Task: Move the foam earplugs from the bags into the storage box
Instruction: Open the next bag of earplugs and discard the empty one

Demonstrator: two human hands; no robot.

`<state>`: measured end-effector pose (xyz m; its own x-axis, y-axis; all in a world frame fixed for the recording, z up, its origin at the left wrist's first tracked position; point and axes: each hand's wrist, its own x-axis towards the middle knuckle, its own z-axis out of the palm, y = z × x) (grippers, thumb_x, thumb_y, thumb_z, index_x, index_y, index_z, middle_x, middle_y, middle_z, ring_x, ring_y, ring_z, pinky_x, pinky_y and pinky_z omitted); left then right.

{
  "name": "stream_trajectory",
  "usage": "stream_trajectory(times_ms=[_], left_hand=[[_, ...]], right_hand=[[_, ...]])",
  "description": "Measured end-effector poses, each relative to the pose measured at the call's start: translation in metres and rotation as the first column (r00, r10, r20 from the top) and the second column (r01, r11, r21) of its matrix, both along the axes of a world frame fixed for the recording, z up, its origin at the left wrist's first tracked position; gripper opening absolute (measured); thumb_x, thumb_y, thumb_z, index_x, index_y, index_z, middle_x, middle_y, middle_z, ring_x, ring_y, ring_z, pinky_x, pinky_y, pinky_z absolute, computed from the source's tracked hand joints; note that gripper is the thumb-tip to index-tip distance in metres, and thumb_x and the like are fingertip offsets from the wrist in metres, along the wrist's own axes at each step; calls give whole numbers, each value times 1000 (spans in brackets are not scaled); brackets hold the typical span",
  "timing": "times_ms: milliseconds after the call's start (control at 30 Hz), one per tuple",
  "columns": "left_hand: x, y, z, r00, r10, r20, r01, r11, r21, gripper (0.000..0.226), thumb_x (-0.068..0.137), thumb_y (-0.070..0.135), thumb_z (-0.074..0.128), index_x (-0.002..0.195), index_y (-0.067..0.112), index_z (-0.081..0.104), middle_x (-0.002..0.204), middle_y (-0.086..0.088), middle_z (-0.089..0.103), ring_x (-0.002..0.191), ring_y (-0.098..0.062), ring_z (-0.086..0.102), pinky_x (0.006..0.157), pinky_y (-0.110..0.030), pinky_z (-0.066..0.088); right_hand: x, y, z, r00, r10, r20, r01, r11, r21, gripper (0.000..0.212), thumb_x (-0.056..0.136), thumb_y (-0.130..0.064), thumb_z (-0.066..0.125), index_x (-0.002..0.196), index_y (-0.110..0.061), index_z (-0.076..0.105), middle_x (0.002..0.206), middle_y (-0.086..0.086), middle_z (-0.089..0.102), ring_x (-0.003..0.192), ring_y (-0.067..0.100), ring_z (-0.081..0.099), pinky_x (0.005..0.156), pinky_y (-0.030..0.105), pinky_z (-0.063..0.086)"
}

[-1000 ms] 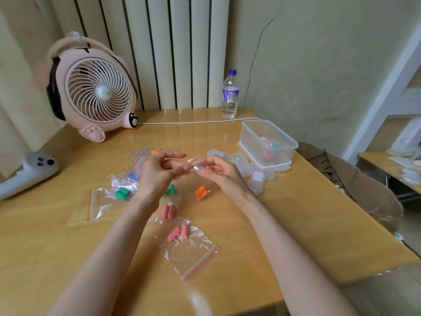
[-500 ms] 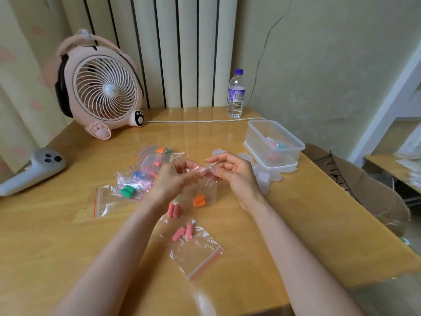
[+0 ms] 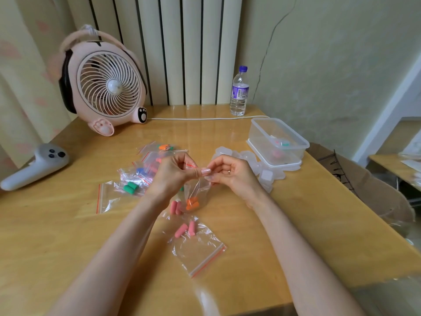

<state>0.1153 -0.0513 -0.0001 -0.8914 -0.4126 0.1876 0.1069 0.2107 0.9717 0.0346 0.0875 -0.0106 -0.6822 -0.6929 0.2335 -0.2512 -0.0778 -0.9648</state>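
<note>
Both grips are narrowed to fingertip pinches on the top edge of one small zip bag (image 3: 197,189). The left hand (image 3: 167,176) holds its left side and the right hand (image 3: 235,175) its right side, thumbs and forefingers nearly meeting. I cannot tell whether the seal has parted.

From that pinch the bag hangs toward 6 o'clock with its long axis roughly upright. The orange earplugs (image 3: 192,204) sit at its bottom, the end farthest from the mouth and the fingers. They seem to be low over the worktop (image 3: 68,224), but whether they touch it is unclear.

The storage box (image 3: 258,135) stands at about 2 o'clock from the grips. Its top is open and a few plugs already lie inside. It is on the right hand's side, so that hand looks nearer for carrying. Since the plugs lie at the closed end, the bag would probably need tipping over the box.

A bag of pink earplugs (image 3: 184,230) lies at 6 o'clock, and the green earplugs (image 3: 131,187) lie bagged at 9 o'clock.
</note>
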Motion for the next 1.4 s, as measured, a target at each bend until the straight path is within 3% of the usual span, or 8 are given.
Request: stream_trajectory(times_ms=[100, 233, 533, 700, 867, 1000, 1200, 1400], left_hand=[[1, -1, 0, 998, -53, -23, 52, 998, -40, 28, 58, 23, 76, 71, 10, 55, 63, -8, 48, 51, -8, 44, 50, -17, 39], [4, -8, 2, 968, -251, -11, 249, 963, -105, 26, 74, 11, 70, 97, 12, 59, 74, -14, 44, 67, -22, 44, 58, -17, 44], [0, -11, -3, 985, -163, 57, 170, 973, -158, 28, 57, 26, 76, 69, 9, 58, 53, -1, 55, 50, -11, 50, 53, -22, 41], [1, -6, -4, 958, -285, 37, 287, 954, -84, 22, 71, 21, 69, 81, 9, 53, 65, -10, 51, 50, -5, 48, 49, -13, 39], [4, -8, -2, 956, -292, -16, 290, 954, -80, 15, 78, 25, 68, 80, 14, 59, 82, 2, 59, 79, -10, 52, 70, -20, 40], [6, -8, -1, 953, -301, -28, 301, 953, -20, 15, 82, 28, 67, 73, 17, 61, 70, 1, 53, 63, -4, 45, 60, -11, 35], [1, -10, -5, 989, -147, -24, 148, 988, 42, 16, 90, 19, 56, 77, 10, 55, 61, 10, 57, 60, -7, 50, 60, -17, 43], [-4, -15, -12, 998, 19, -52, -6, 968, 249, 16, 94, 11, 49, 79, 9, 52, 73, -4, 57, 57, -3, 60, 62, -17, 54]], right_hand=[[-1, 1, -1, 999, -38, 6, 38, 999, 3, 20, 76, 10, 67, 74, -8, 60, 66, 6, 61, 56, 9, 61, 59, 19, 51], [-3, 6, 3, 997, -74, 9, 75, 997, -36, 18, 73, 1, 71, 64, -9, 59, 67, 5, 59, 64, 12, 56, 64, 21, 49], [-3, 7, 3, 999, -11, 38, 16, 992, -127, 19, 63, -8, 68, 52, -20, 58, 71, -6, 62, 77, 11, 54, 74, 24, 41], [-2, 8, 6, 990, 58, 132, -31, 979, -199, 18, 68, -9, 62, 56, -20, 54, 65, 1, 58, 59, 10, 47, 54, 20, 34], [-4, 9, 6, 996, -10, 94, 17, 997, -71, 17, 78, -14, 66, 65, -16, 55, 52, -1, 55, 47, 6, 41, 44, 15, 27], [-4, 8, 3, 996, -6, 85, 2, 999, 40, 19, 84, -9, 64, 68, -15, 56, 51, -1, 50, 44, 6, 40, 42, 14, 28], [-3, 4, -1, 996, -58, 67, 58, 998, 13, 18, 84, -6, 65, 99, -15, 62, 89, 2, 63, 67, 14, 58, 56, 23, 46], [-8, -1, -13, 988, -140, -65, 152, 958, 243, 32, 83, -40, 66, 111, -30, 54, 109, 2, 62, 94, 16, 63, 83, 32, 51]])
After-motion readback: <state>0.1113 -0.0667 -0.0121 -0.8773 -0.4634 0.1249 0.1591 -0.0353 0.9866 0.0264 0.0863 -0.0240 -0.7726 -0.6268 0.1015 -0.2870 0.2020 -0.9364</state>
